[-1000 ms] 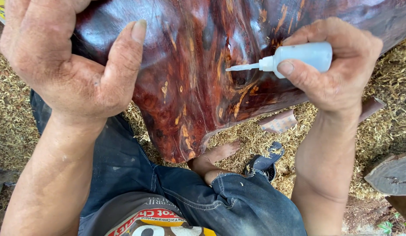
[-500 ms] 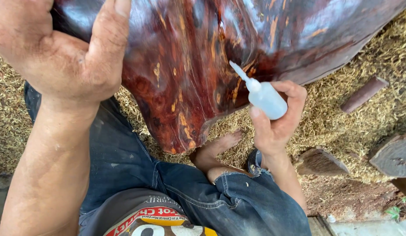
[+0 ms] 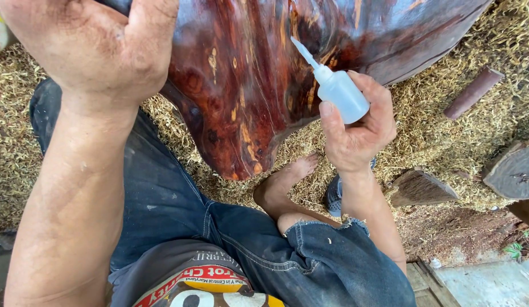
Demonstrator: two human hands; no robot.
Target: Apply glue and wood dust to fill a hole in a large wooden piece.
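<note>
Wood shavings (image 3: 446, 131) cover the ground among dark wood offcuts (image 3: 421, 187).

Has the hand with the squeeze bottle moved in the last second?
Yes. The right hand and squeeze bottle dropped lower against the red wood slab, nozzle now tilted up-left.

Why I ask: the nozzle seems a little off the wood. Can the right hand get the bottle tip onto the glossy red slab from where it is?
Probably yes. The right hand holds the bottle with its nozzle angled toward the red slab, nothing between them. The left hand rests well aside.

Squeeze bottle (image 3: 344, 94) against glossy red wood (image 3: 247, 85)
</note>
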